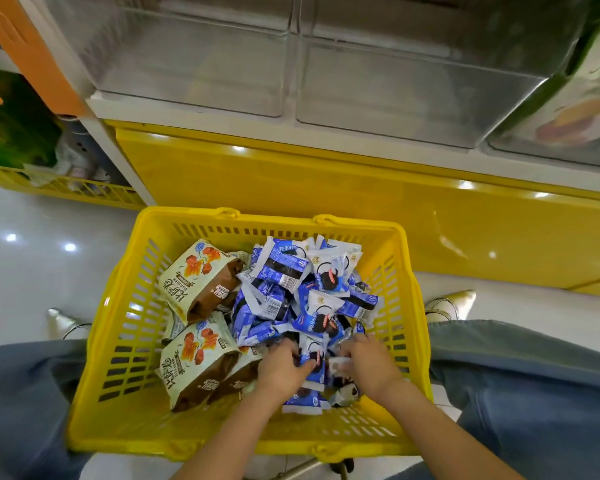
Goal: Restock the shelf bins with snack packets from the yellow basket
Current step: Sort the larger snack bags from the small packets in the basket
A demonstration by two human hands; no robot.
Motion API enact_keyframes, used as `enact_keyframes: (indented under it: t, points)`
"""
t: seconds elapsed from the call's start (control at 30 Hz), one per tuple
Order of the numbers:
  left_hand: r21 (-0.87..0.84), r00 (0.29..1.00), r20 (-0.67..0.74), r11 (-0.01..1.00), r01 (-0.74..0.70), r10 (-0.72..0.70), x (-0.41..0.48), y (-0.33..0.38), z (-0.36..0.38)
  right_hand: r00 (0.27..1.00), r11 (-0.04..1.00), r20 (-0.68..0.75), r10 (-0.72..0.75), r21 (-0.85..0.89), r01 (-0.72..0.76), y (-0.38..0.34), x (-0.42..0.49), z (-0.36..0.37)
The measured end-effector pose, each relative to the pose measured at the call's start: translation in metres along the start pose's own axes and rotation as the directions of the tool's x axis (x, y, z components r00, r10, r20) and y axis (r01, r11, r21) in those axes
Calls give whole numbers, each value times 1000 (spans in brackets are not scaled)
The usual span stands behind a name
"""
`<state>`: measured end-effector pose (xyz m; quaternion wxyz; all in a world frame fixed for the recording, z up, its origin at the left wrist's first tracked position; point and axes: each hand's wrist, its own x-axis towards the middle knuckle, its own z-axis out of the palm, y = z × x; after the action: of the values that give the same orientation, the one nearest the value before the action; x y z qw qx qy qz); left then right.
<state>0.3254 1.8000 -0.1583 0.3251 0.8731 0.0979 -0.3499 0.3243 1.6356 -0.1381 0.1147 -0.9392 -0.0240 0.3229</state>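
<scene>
Dozens of small blue packets are lying heaped along the right side of the basket. They are glossy, crinkled and loosely overlapping, so they are probably sliding easily. Both hands are working at the heap's near edge. The left hand is curling its fingers round a few packets, and the right hand is pinching a pale one. Scooping a firm bunch from underneath is looking safer than skimming the top. Larger brown bags are lying along the left side. Clear bins are waiting beyond the far edge.

yellow basket: 1 | cream-brown bags: 3+ | blue packets: many | clear bins: 3+
</scene>
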Motion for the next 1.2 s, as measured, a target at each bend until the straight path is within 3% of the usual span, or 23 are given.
enact_keyframes:
  t: [0.17, 0.23, 0.3, 0.43, 0.53, 0.57, 0.63, 0.7, 0.8, 0.87, 1.0, 1.1, 1.2]
  points:
    - [-279, 996, 18, 957, -81, 89, -18, -6, -14, 989, 969, -136, 64, 246, -29, 0, -7, -43]
    - [-431, 997, -30, 899, -73, 66, -25, -9, -24, 974, 965, -219, 62, 263, -2, -1, -10, -62]
    - [-558, 999, -54, 829, -24, -8, -32, -10, -37, 977, 952, -213, 22, 303, 45, -8, -14, -80]
    - [-731, 991, 130, 676, 96, 0, -45, -8, -52, 985, 899, -13, -172, 408, 162, -40, -28, -98]
    - [-844, 958, 272, 500, 193, 89, -49, -15, -58, 969, 926, -73, -236, 284, 247, -67, -30, -92]
    - [-850, 950, 282, 495, 180, 138, -50, -18, -60, 964, 935, -122, -238, 240, 262, -75, -29, -89]
    - [-840, 938, 278, 527, 132, 209, -53, -24, -66, 951, 907, -201, -233, 309, 287, -91, -26, -82]
    - [-804, 961, 225, 587, 92, 158, -56, -28, -71, 942, 846, -276, -190, 441, 300, -102, -22, -75]
    - [-780, 998, 51, 626, 10, 46, -55, -39, -77, 924, 830, -372, -89, 485, 275, -92, -15, -63]
    - [-792, 1000, -15, 610, -14, 4, -52, -46, -81, 960, 865, -269, -78, 460, 199, -73, -11, -46]
    - [-815, 995, -81, 579, -30, -62, -51, -52, -89, 991, 929, 103, -82, 368, 38, -42, -2, 1]
    - [-840, 992, -92, 541, -29, -89, -49, -57, -89, 996, 970, 86, 16, 239, -37, -31, 10, 12]
    - [-867, 990, -98, 498, -33, -105, -49, -58, -88, 999, 977, 33, -22, 215, 14, -35, 14, 10]
